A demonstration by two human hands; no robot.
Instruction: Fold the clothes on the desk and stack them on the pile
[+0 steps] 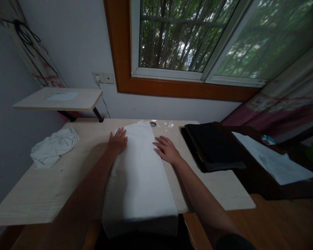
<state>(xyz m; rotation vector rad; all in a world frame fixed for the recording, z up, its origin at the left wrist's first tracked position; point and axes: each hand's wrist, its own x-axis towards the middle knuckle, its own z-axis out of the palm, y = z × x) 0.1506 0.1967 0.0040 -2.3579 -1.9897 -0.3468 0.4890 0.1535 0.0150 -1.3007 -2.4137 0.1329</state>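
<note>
A long white cloth [143, 177] lies lengthwise on the pale wooden desk [80, 177], its near end hanging over the front edge. Flat on the cloth's far left edge rests my left hand [118, 141], fingers stretched out and holding nothing. My right hand [167, 149] is at the far right edge of the cloth, fingers apart, fingertips at or just beside the fabric. Whether those fingertips touch it I cannot tell. A second white cloth [54, 146] sits crumpled on the desk's left side.
A raised shelf [86, 99] with a paper [62, 96] stands at the back left. Black folders [211, 146] lie on the right part of the desk. Beyond them, a large white sheet [271, 159] rests on a dark surface. A window [182, 41] is behind the desk.
</note>
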